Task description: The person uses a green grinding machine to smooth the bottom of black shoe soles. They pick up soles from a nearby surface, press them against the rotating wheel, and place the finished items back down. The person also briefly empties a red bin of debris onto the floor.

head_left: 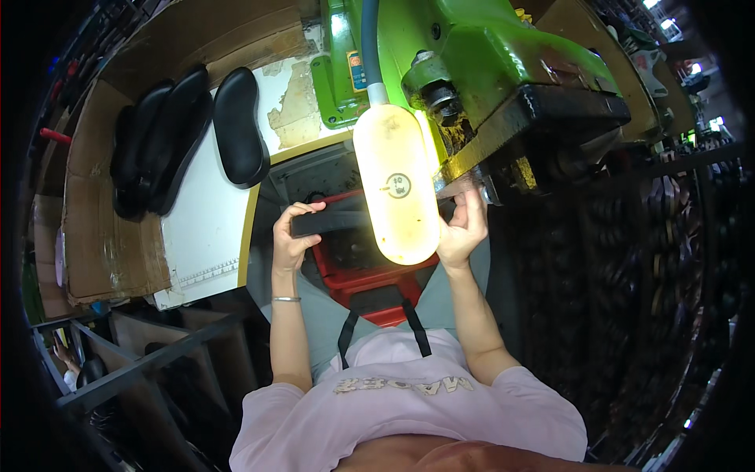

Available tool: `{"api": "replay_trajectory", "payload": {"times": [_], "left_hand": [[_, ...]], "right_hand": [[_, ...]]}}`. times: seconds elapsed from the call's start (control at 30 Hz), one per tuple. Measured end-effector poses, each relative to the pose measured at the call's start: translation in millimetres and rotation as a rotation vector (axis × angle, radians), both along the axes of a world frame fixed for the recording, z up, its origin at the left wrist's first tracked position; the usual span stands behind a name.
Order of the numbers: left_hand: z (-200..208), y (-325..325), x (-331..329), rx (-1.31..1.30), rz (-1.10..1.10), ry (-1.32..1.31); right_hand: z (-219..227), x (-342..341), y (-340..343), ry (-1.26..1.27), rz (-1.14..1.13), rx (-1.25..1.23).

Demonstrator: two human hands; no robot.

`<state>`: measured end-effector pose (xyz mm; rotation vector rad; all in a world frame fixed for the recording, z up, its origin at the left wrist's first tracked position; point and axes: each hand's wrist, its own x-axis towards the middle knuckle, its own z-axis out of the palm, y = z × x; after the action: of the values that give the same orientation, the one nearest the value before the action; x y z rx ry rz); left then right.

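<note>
Between my hands, edge-on, is a black shoe sole (334, 223). The fingers and thumb of my left hand (292, 236) close round its left end. My right hand (464, 230) is bent at the far end, just below the metal working part (464, 185) of a green machine (503, 59). A glowing oval lamp (395, 228) hangs in front of the sole's middle and right end, so my right hand's hold on it is partly hidden. Another black sole (240, 130) lies on the white table (193, 236) to my left.
Several more black soles (177, 141) lean together inside a cut-open cardboard box (118, 259) on the table. A red plastic tray (338, 287) sits below my hands, between my knees. The lamp's grey flexible neck (370, 47) comes down beside the machine. Metal racking (141, 366) stands lower left.
</note>
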<state>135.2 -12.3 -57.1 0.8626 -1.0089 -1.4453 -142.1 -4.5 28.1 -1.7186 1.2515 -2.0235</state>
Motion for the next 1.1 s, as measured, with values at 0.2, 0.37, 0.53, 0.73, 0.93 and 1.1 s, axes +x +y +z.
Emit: {"api": "replay_trajectory", "payload": {"times": [0.2, 0.37, 0.53, 0.73, 0.93, 1.1], "left_hand": [[23, -27, -38, -0.02, -0.08, -0.58], [84, -8, -116, -0.571, 0.216, -0.625], [46, 9, -142, -0.003, 0.105, 0.101], [37, 22, -173, -0.188, 0.341, -0.153], [64, 26, -189, -0.063, 0.279, 0.195], [60, 20, -172, -0.214, 0.202, -0.119]], "right_hand": [[20, 8, 0, 0.304, -0.169, -0.176], [18, -4, 2, 0.441, -0.155, -0.18], [-16, -14, -5, 0.052, 0.008, 0.116], [-123, -53, -22, -0.886, 0.463, 0.667], [-126, -85, -10, -1.03, 0.44, 0.534], [-61, -127, 0, -0.59, -0.045, 0.381]]}}
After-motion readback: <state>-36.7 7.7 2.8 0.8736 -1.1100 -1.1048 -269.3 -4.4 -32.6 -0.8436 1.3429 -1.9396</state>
